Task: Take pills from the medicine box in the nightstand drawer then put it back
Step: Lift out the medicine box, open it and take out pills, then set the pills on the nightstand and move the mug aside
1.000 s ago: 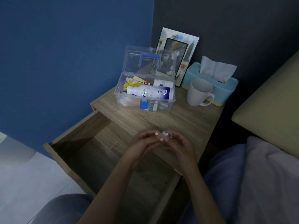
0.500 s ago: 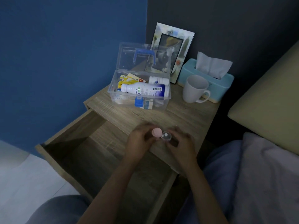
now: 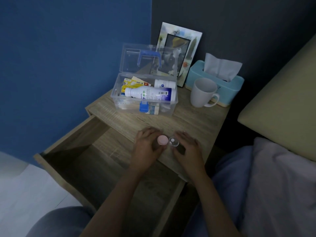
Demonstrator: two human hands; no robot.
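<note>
The clear medicine box (image 3: 118, 100) stands open at the back of the nightstand top (image 3: 196, 120), its lid with a blue handle tilted up. Inside lie a large white bottle (image 3: 150, 94), a smaller white bottle (image 3: 165, 83) and yellow packets. At the nightstand's front edge, my left hand (image 3: 147, 147) holds a pink cap (image 3: 162, 140). Right beside it, my right hand (image 3: 186, 147) holds a small clear pill container (image 3: 173, 141) with a white pill visible inside. The drawer (image 3: 82, 156) below is pulled out.
A white mug (image 3: 203, 94) and a light blue tissue box (image 3: 227, 89) stand at the right back of the nightstand. A picture frame (image 3: 181, 47) leans on the dark wall. The bed with a pillow (image 3: 287, 103) is on the right.
The pink cap has come off the small container and now sits in my left hand. The two hands have drawn slightly apart and lowered to the nightstand edge.
</note>
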